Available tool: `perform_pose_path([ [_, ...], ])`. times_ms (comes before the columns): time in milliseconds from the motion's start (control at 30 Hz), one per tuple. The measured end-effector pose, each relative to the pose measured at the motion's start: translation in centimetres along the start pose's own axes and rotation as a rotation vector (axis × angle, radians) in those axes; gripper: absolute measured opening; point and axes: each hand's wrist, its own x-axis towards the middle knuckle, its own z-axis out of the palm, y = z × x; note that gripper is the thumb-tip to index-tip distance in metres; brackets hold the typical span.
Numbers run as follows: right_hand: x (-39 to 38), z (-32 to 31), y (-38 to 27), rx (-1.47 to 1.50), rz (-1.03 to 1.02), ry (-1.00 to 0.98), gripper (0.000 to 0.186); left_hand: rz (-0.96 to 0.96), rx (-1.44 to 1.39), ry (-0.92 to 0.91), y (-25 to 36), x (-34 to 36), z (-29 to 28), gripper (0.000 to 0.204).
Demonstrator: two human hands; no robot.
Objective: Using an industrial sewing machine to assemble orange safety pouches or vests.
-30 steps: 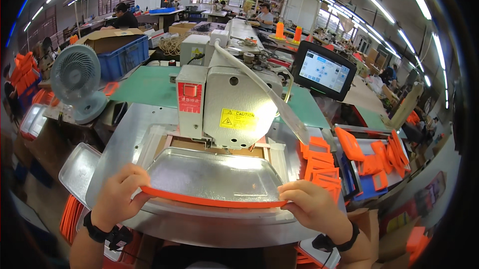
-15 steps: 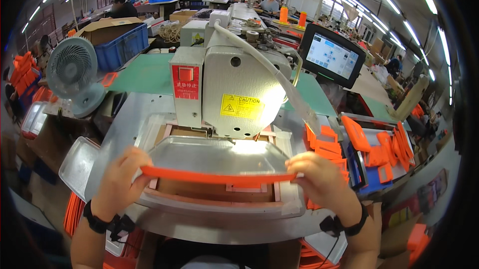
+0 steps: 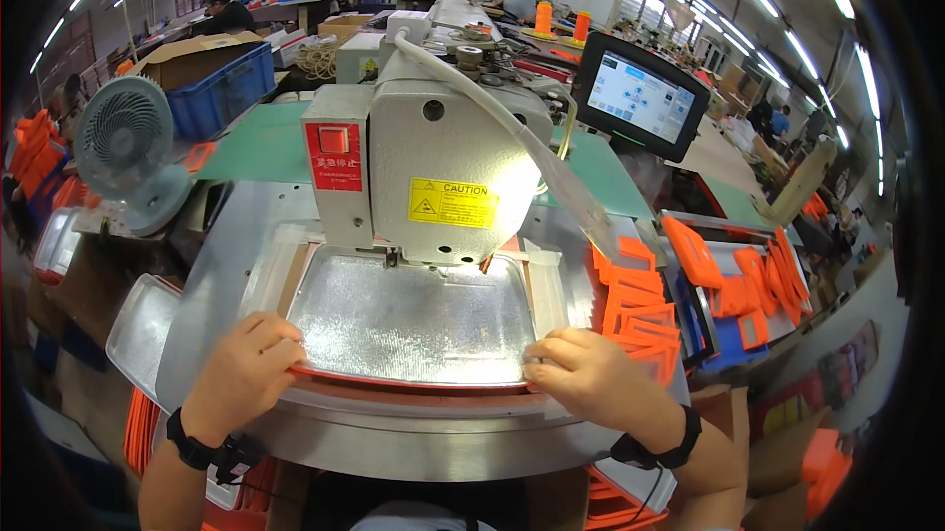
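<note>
A shiny silver tray (image 3: 413, 319) with an orange-red edge lies flat in the frame beneath the head of a grey sewing machine (image 3: 433, 157). My left hand (image 3: 251, 364) has its fingers closed on the tray's front left corner. At the front right corner my right hand (image 3: 576, 374) grips the same tray. Around the tray runs a bed of tan strips (image 3: 546, 290) on a curved metal table (image 3: 394, 447). The machine's lower parts hide some of the tray's far edge.
Several orange pieces (image 3: 635, 319) lie at the right, some in a shallow box. Silver trays (image 3: 138, 344) sit at the left, near a fan (image 3: 128, 132) and a blue crate (image 3: 221, 83). A screen (image 3: 640, 98) stands behind right. Co-workers (image 3: 517, 4) sit farther back.
The tray, earlier held tilted in both hands with its orange edge raised, now lies flat under the machine head, with both hands still at its front corners.
</note>
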Motion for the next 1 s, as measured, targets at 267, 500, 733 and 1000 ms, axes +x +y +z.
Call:
perform_pose_path([
  [267,-1.1,1.5,-0.1,0.031,-0.012,0.012,0.021,-0.038,0.009,-0.068,0.4,-0.7,0.6,0.015],
  [500,-0.7,1.4,-0.2,0.039,-0.041,0.019,0.025,-0.065,-0.02,-0.129,0.0,-0.8,0.4,0.014],
  [733,-0.1,1.1,-1.3,-0.157,-0.08,-0.08,0.019,0.054,0.079,-0.377,0.7,3.2,0.8,0.023],
  [1000,0.0,1.6,-1.3,-0.153,-0.074,-0.065,0.017,0.281,-0.017,-0.315,-1.5,10.4,5.8,0.06],
])
